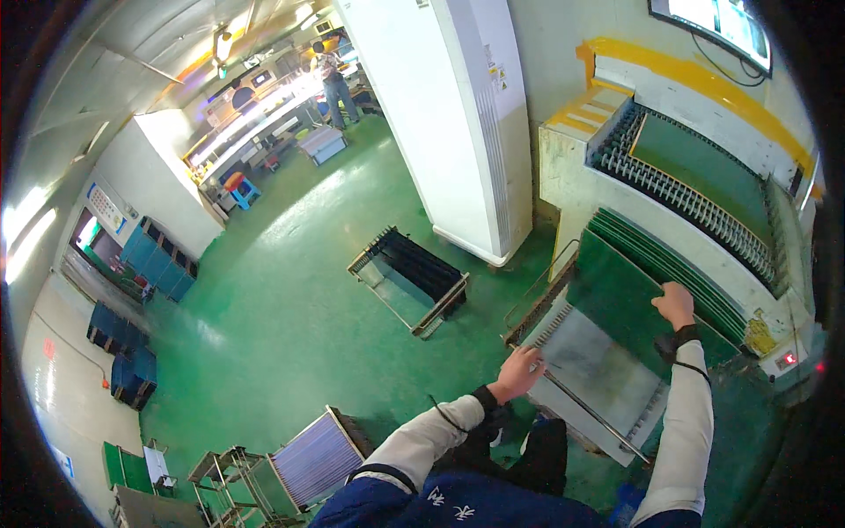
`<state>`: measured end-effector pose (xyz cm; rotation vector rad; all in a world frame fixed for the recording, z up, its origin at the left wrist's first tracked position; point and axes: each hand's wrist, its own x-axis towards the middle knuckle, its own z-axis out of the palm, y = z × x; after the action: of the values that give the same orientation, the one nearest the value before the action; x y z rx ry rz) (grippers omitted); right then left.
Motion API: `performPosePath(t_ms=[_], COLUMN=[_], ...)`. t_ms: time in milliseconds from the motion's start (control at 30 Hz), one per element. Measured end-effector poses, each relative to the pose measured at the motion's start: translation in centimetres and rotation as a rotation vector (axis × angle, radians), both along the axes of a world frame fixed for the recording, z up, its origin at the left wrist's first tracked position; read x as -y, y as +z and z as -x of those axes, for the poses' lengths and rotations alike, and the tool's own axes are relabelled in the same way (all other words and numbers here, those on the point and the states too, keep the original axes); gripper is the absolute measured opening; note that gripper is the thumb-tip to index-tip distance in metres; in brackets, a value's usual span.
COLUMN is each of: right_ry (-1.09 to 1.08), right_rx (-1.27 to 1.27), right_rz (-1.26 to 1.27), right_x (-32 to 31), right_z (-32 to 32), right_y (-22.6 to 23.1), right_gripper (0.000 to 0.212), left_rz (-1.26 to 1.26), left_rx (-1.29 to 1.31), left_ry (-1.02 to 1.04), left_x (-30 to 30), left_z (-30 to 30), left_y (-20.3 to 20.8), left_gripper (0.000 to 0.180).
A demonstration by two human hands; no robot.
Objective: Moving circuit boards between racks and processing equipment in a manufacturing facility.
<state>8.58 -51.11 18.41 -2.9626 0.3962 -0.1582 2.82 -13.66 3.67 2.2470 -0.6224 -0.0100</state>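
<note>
In front of me stands a metal rack (591, 407) with toothed edges and a rod along its near side. Several dark green panels (616, 286) are upright in it, side by side, and a greyish sheet (607, 348) shows at its near end. My left hand (517, 374) is closed around the rack's rod at the left corner. With its fingers closed, my right hand (676, 306) grips the upper edge of the nearest green panel. The fingertips behind that panel are hidden.
Right of the rack is a roller conveyor machine (704, 202) bearing a green panel. A tall white cabinet (449, 114) stands ahead. Another rack (409, 282) sits on the floor, with more racks (321, 458) at lower left. Blue crates (158, 255) line the left wall. A person (332, 84) stands far off.
</note>
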Motion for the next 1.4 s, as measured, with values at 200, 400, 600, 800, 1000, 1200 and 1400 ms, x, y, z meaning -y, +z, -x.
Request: performPosePath(t_ms=[200,400,600,800,1000,1200,1400], right_ry=[-0.021,-0.001,-0.011,-0.033,-0.045,-0.064,-0.045], right_rx=[-0.015,0.121,0.119,0.047,0.081,0.004,0.09], right_rz=[-0.029,0.034,0.032,0.05,0.023,0.02,0.031], right_x=[-0.6,-0.9,-0.9,-0.5,0.1,0.9,1.0], right_z=[0.8,1.3,1.4,0.4,-0.3,-0.7,-1.0], right_y=[-0.4,-1.1,-0.9,-0.9,-1.0,-0.8,-1.3], right_gripper=[0.039,0.027,0.032,0.028,0.031,0.041,0.044], left_rz=[-0.33,-0.391,-0.424,-0.173,-0.338,-0.358,-0.379], left_rx=[0.102,0.047,0.048,-0.141,-0.115,-0.163,-0.203], left_ry=[-0.202,-0.215,-0.303,-0.395,-0.41,-0.433,-0.42], left_x=[1.8,1.9,2.7,2.4,2.8,3.0,3.2], left_z=[1.7,1.9,-0.7,-3.2,-3.1,-3.1,-3.3], left_y=[0.4,-0.4,-2.6,-3.6,-3.3,-2.4,-2.9], left_gripper=[0.039,0.039,0.034,0.034,0.037,0.037,0.036])
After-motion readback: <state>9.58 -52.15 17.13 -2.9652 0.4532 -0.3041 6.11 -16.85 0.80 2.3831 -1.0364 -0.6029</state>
